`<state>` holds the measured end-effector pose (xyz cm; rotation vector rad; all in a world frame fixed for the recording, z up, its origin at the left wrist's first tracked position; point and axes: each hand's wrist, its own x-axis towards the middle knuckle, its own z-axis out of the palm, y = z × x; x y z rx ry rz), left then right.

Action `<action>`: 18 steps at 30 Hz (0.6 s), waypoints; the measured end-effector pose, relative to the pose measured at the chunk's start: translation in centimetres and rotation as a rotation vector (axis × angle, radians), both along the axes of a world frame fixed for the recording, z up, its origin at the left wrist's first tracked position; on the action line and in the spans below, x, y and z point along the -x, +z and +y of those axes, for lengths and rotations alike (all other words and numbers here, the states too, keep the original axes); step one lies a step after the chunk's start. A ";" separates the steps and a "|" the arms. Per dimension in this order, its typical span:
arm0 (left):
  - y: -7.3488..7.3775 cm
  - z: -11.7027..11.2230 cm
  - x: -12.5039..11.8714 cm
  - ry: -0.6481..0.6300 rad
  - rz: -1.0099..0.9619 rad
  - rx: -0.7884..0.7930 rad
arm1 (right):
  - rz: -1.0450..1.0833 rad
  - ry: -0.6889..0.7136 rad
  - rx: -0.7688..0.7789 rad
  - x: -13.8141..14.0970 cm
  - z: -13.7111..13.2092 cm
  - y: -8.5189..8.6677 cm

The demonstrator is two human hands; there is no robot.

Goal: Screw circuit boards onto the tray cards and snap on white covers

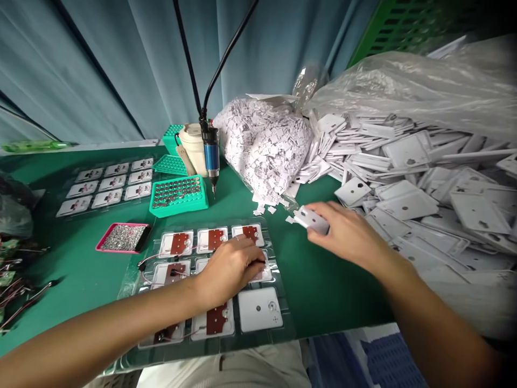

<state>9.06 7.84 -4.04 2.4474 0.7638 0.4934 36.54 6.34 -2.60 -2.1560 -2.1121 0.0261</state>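
White plate (311,220) pinched in right hand's (349,234) fingers could slip; left hand's (230,269) fingers curl on clear tray (280,328), hold unclear.

Left hand (230,267) rests on a clear plastic tray (280,269) of white cards with red patches at six o'clock. Right hand (343,231) grips a small white card (312,220) at three o'clock, near a heap of white cards (424,183) at two o'clock. A hanging electric screwdriver (210,153) sits at twelve o'clock.
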 end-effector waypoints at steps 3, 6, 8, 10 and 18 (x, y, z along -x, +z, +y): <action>-0.7 0.0 -0.6 -0.045 0.066 -0.146 | 0.060 0.096 -0.131 1.1 -2.6 -2.5; -1.1 -0.2 -0.8 -0.108 0.139 -0.332 | 0.070 0.105 -0.206 1.3 -3.7 -4.6; -1.1 -0.4 -0.7 -0.146 0.179 -0.401 | 0.068 0.100 -0.223 1.2 -3.9 -5.3; -0.8 -0.6 -0.6 -0.163 0.204 -0.415 | 0.060 0.108 -0.238 1.1 -3.9 -5.4; -0.4 -0.1 -0.6 -0.186 0.198 -0.357 | 0.052 0.122 -0.270 0.9 -3.8 -5.4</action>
